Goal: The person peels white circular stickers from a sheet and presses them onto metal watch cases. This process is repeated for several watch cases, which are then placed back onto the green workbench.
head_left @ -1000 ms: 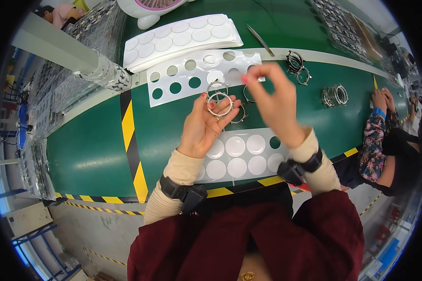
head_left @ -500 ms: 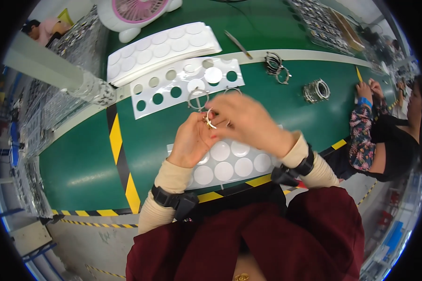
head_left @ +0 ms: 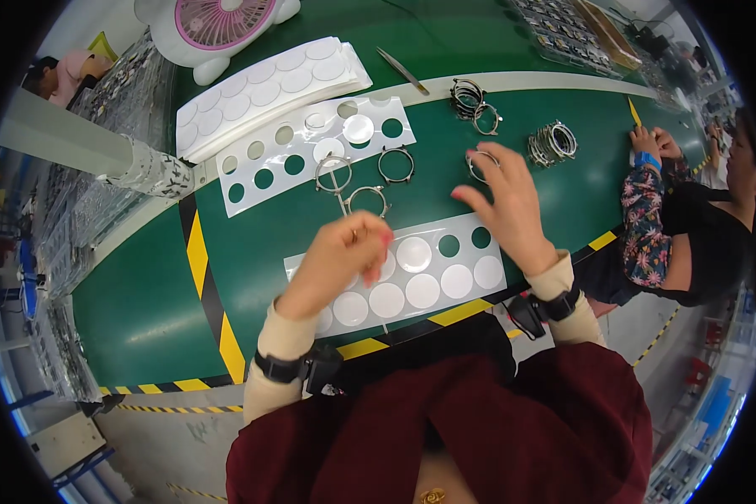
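My left hand [head_left: 340, 256] is over the white sticker sheet [head_left: 422, 291], its fingers curled together; what they hold, if anything, is hidden. Just beyond its knuckles is a thin metal ring [head_left: 381, 195], partly covered by the hand. My right hand [head_left: 512, 206] is spread further right, thumb apart from the fingers. Its fingertips overlap another metal ring [head_left: 472, 170], and the thumb stays clear of it. Two more rings lie farther off: one ring [head_left: 318, 176] at the lower edge of a partly used sticker sheet [head_left: 233, 202], and a dark ring [head_left: 411, 160] beside it.
A stack of sticker sheets [head_left: 265, 86], tweezers [head_left: 401, 70] and a white-and-pink fan [head_left: 164, 25] are at the back. Toward the right are a dark ring bundle [head_left: 462, 101] and a silvery ring stack [head_left: 546, 144]. Another person [head_left: 647, 235] works at the right.
My hands, together around a ring before, have parted. The right hand has moved right to a ring, its fingers spreading; the left has curled. A ring now shows beyond the left hand.
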`<state>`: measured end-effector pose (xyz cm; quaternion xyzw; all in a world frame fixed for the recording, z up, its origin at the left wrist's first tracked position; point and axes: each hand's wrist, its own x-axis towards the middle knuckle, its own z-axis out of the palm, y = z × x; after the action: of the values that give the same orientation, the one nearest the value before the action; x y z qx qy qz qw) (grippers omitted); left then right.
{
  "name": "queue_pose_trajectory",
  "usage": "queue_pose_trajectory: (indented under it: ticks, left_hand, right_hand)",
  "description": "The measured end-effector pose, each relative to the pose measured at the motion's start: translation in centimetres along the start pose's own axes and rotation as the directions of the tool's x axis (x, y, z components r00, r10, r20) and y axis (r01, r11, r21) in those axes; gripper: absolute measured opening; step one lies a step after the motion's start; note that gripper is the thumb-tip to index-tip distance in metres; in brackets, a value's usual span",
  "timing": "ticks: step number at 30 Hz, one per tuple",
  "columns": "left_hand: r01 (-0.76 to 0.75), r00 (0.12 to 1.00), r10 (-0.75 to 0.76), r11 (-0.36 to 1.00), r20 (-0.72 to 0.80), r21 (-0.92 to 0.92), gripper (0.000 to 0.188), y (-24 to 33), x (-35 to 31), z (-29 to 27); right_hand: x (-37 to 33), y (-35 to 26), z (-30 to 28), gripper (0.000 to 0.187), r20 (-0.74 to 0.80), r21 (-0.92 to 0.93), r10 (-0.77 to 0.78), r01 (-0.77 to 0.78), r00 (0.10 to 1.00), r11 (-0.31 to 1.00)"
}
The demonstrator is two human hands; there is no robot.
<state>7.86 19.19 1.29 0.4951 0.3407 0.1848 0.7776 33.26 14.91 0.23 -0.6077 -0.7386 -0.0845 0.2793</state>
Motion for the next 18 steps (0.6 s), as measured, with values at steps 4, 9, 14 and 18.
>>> queue_pose_trajectory:
  ticks: [4, 9, 14, 18]
  left_hand:
    - [0.006, 0.987, 0.133, 0.538, -0.091, 0.843, 0.021, -1.7, -2.2, 2.4]
    - [-0.132, 0.935, 0.353, 0.407, -0.022, 0.904, 0.026, -3.0, -2.2, 2.4]
    - [-0.131, 0.929, 0.367, 0.439, -0.044, 0.889, 0.024, -3.1, -2.0, 2.4]
    - [-0.134, 0.938, 0.346, 0.420, -0.022, 0.897, 0.018, -2.5, -2.1, 2.4]
  right_hand:
    - [-0.6, -5.3, -1.9, 0.053, 0.367, 0.182, 0.013, -0.086, 0.930, 0.980]
    - [0.4, -6.1, -1.5, 0.047, 0.770, 0.358, -0.079, -0.326, 0.633, 0.875]
    - [-0.2, -5.8, -0.3, 0.031, 0.554, 0.759, -0.282, -0.336, 0.784, 0.557]
    - [0.6, -4.5, -1.7, 0.024, 0.725, 0.607, -0.419, -0.219, 0.547, 0.764]
